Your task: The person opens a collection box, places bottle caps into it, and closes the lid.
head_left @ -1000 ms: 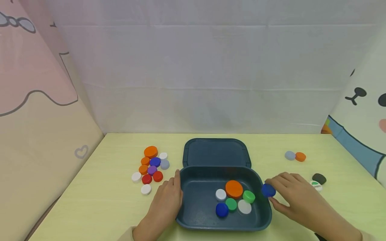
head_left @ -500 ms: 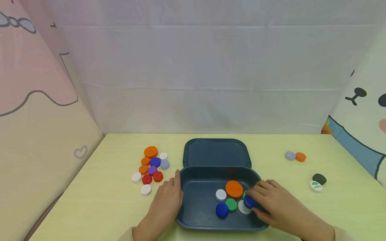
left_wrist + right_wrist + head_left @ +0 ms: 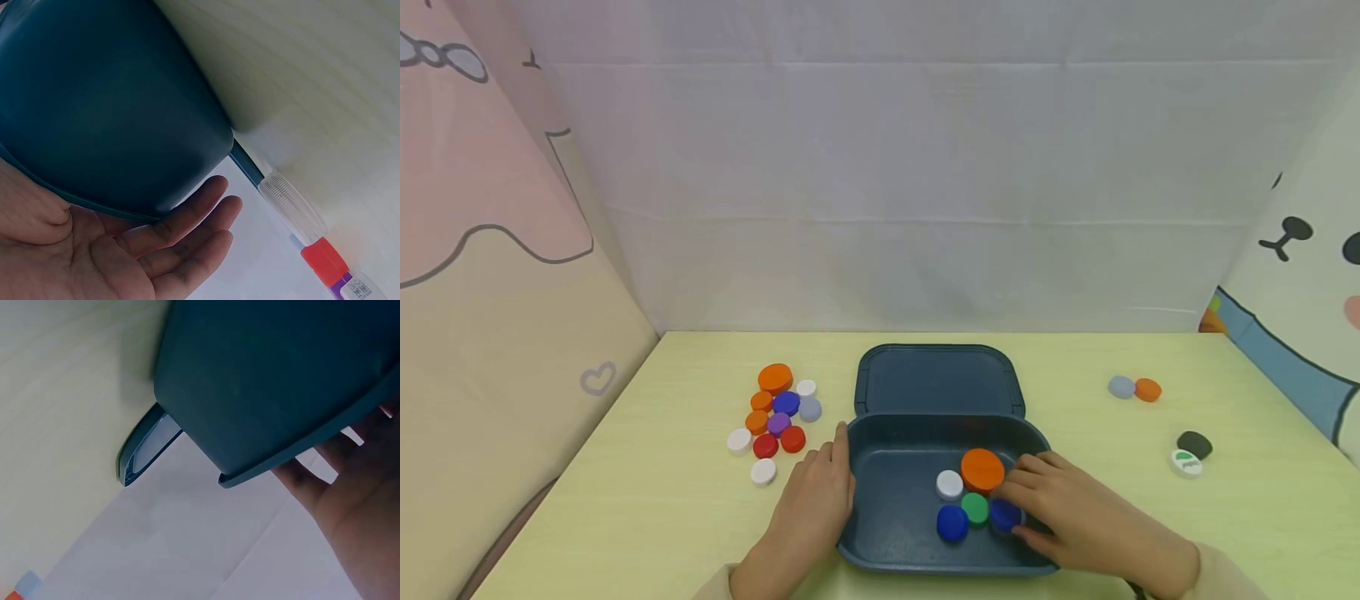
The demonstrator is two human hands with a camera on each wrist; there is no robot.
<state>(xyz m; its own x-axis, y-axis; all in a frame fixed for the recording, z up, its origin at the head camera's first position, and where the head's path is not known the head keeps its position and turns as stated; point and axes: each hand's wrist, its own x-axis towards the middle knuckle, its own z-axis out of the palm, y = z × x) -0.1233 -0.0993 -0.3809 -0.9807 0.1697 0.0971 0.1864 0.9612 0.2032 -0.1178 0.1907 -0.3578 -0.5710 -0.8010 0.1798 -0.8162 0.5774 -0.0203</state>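
Note:
A dark blue-green plastic box (image 3: 895, 500) holds several bottle caps: an orange cap (image 3: 982, 472), a white cap (image 3: 950, 485), a green cap (image 3: 975, 508) and a blue cap (image 3: 952, 523). Inside its right half, my right hand (image 3: 1060, 508) pinches a second blue cap (image 3: 1004, 516) between fingers and thumb, low over where another white cap lies. That white cap and a light green one are mostly or wholly hidden. My left hand (image 3: 808, 500) rests along the box's left rim; in the left wrist view its fingers (image 3: 194, 219) extend loosely beside the outer wall.
Behind the box lies its matching lid (image 3: 938, 379). Left of it is a cluster of orange, white, red, purple and blue caps (image 3: 786, 404). At right lie a pale blue cap (image 3: 1122, 387), an orange cap (image 3: 1147, 390), a black cap (image 3: 1194, 445) and a printed white cap (image 3: 1186, 463).
My right hand has carried the blue cap from outside the right rim leftward and down into the box, above the white cap. My left hand has stayed at the left rim.

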